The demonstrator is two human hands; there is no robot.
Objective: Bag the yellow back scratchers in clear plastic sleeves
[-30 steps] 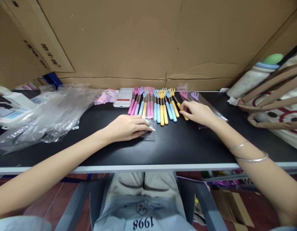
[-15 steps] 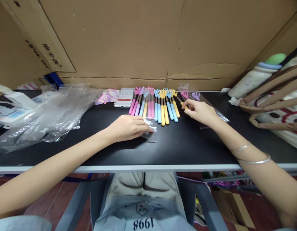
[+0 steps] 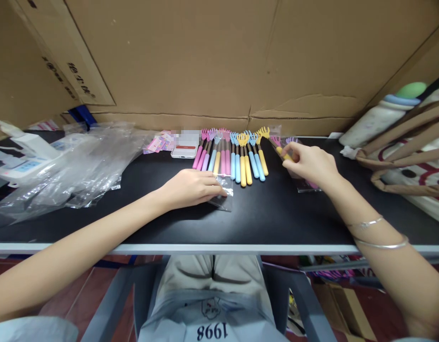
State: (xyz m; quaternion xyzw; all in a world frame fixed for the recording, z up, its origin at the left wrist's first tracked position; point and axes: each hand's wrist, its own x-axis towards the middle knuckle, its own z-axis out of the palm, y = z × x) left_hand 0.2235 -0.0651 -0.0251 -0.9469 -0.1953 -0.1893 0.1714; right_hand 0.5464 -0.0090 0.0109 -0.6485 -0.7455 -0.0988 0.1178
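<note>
Several small back scratchers [image 3: 243, 161] with claw-shaped heads and pink, purple, blue or yellow handles lie side by side on the black table. My left hand [image 3: 194, 189] lies low at their near end, thumb and fingers on a clear plastic bag [image 3: 225, 199]; part of the bag is hidden under the hand. To the right of the row, my right hand [image 3: 310, 161] is closed around the handle of a yellow back scratcher [image 3: 265, 133], its claw pointing up and left. Beneath that hand, a pink-headed and a purple-headed back scratcher [image 3: 291, 140] lie with clear plastic, partly covered.
Clear bags [image 3: 80, 166] are spread at the left beside a white power strip [image 3: 30, 164]. Behind the row are a phone [image 3: 184, 151] and colourful cards [image 3: 158, 142]. A bottle [image 3: 378, 118] and a cloth bag [image 3: 415, 161] stand right. A cardboard wall [image 3: 191, 61] closes the back.
My right hand has moved right with the yellow back scratcher, away from the row and over the pink and purple ones. My left hand stays on the plastic bag.
</note>
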